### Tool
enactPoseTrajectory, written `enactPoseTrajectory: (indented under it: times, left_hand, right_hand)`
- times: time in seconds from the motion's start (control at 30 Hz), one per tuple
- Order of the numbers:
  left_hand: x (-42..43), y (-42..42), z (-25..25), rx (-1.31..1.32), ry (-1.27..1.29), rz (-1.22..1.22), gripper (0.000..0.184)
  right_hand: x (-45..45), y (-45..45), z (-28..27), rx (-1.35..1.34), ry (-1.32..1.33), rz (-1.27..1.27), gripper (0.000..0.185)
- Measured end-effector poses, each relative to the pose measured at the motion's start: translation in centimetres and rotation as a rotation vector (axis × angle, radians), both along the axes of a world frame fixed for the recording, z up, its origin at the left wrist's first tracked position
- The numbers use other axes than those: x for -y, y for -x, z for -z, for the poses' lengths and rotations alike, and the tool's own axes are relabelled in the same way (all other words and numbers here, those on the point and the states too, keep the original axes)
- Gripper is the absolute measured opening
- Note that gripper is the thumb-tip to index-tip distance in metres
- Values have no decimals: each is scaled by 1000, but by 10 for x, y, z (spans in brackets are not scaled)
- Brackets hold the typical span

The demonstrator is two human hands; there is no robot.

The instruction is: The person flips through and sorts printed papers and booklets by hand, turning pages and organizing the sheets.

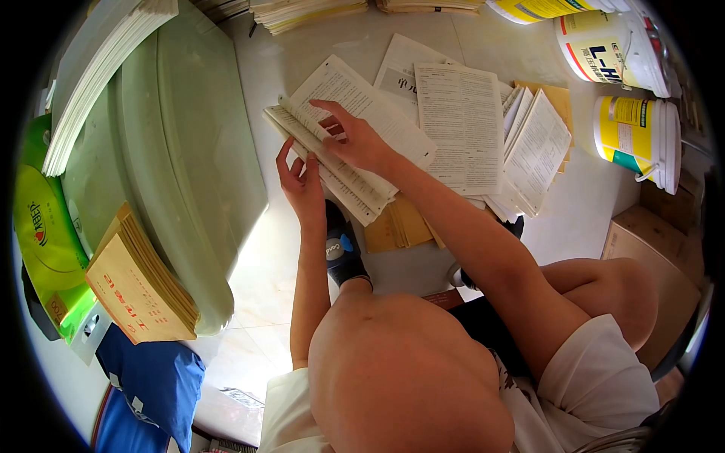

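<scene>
An opened paper booklet (332, 167) with printed pages is tilted in front of me, its left part curled up. My left hand (300, 185) grips its near left edge, fingertips against the pages. My right hand (359, 142) rests over the pages from the other side, its fingers apart and bent, the fingertips near the curled leaves. Beyond the right hand, a printed sheet (347, 94) slants up to the right. Brown envelopes (396, 226) lie under the booklet's near end, partly covered.
Printed papers (459, 124) and a stack of booklets (538, 155) lie to the right. White-and-yellow buckets (634, 136) and a cardboard box (653, 257) stand farther right. At left are a pale green plastic bin (192, 128), a bundle of brown envelopes (136, 291) and a blue bag (155, 377).
</scene>
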State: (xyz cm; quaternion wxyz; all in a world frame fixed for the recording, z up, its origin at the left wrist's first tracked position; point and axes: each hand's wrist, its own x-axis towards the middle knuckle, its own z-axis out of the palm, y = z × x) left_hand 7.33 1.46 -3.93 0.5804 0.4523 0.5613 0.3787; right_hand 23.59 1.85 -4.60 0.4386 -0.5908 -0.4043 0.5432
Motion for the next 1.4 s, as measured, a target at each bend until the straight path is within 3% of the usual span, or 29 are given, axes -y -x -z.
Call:
enactPoseTrajectory:
  times: [0.07, 0.13, 0.57, 0.73, 0.87, 1.17, 1.4]
  left_hand:
    - [0, 0, -2, 3, 24, -1, 49]
    - [-1, -2, -6, 5, 47, -1, 50]
    - [-2, -3, -6, -5, 42, -1, 57]
    - [-2, -4, -6, 26, 38, -7, 58]
    - [-2, -5, -2, 3, -32, -6, 57]
    - [-4, -5, -3, -39, -73, 19, 59]
    - [-4, -6, 2, -57, -116, 24, 60]
  right_hand:
    - [-1, -2, -6, 51, -34, 13, 38]
    - [-4, -6, -6, 279, -8, -195, 38]
    - [-2, 0, 17, 118, -9, -19, 37]
    - [-3, 0, -13, 172, 0, -4, 31]
    - [-3, 0, 7, 221, -112, -54, 27]
    - [-12, 1, -14, 355, 26, -116, 38]
    - [-13, 3, -10, 404, 26, -122, 27]
